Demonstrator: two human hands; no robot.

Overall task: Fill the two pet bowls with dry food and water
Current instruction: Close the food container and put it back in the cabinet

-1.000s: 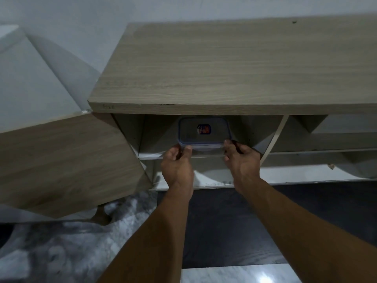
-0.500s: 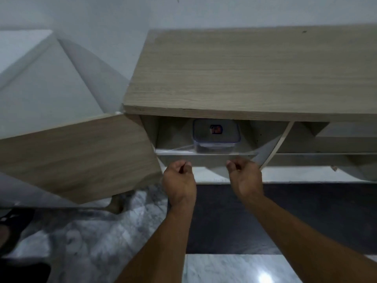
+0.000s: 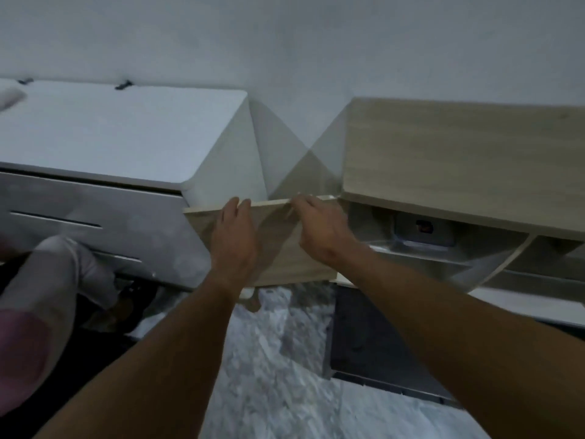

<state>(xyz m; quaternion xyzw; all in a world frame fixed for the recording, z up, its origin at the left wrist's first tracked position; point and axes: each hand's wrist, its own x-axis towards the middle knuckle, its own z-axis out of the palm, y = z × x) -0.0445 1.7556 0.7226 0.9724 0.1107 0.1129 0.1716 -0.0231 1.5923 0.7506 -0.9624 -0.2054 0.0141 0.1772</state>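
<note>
A clear lidded food container (image 3: 422,233) with a small red label sits on the upper shelf inside the open wooden cabinet (image 3: 459,160) at the right. The cabinet door (image 3: 278,248) hangs open between the cabinet and a white unit. My left hand (image 3: 235,239) lies flat against the door's face, with its fingertips at the top edge. My right hand (image 3: 319,229) grips the door's top edge with curled fingers. No pet bowl is in view. The picture is blurred by motion.
A white drawer unit (image 3: 120,144) stands at the left against the wall. A pale blurred bundle (image 3: 57,280) lies low at the left. The floor (image 3: 278,359) is grey marbled tile with a dark strip below the cabinet.
Both hands have left the shelf and container and moved left onto the open cabinet door. The view has swung left, so the cabinet now sits at the right.
</note>
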